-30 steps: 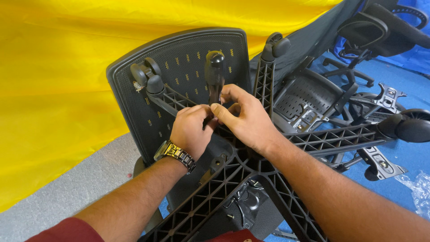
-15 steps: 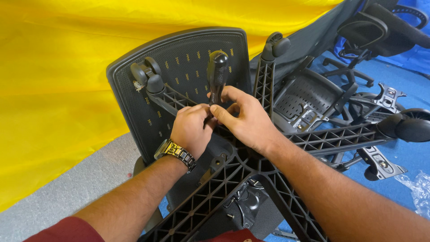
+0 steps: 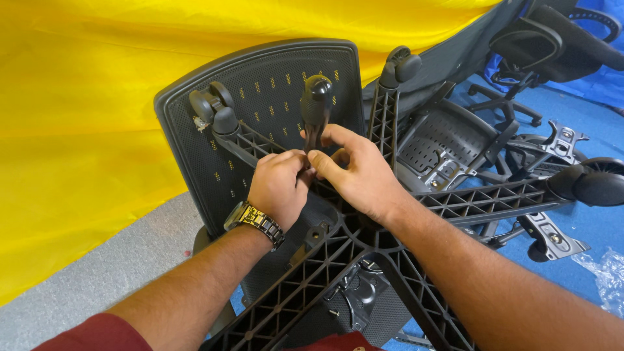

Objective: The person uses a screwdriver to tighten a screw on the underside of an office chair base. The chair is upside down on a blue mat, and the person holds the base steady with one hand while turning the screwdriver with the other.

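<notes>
the black five-arm chair base (image 3: 364, 260) lay upturned in front of me, ribbed underside up, resting against a mesh chair back (image 3: 260, 97). i judged it stiff, fairly heavy plastic, not fragile, with the ribs as the best place to grip. my left hand (image 3: 279, 188) and right hand (image 3: 364, 175) were together over the hub, fingertips pinched on the lower end of a caster (image 3: 316, 104) on the arm pointing away. both wrists were bent downward, forearms converging.

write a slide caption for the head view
Both hands, left hand and right hand, pinch the hub of an upturned chair base.
</notes>
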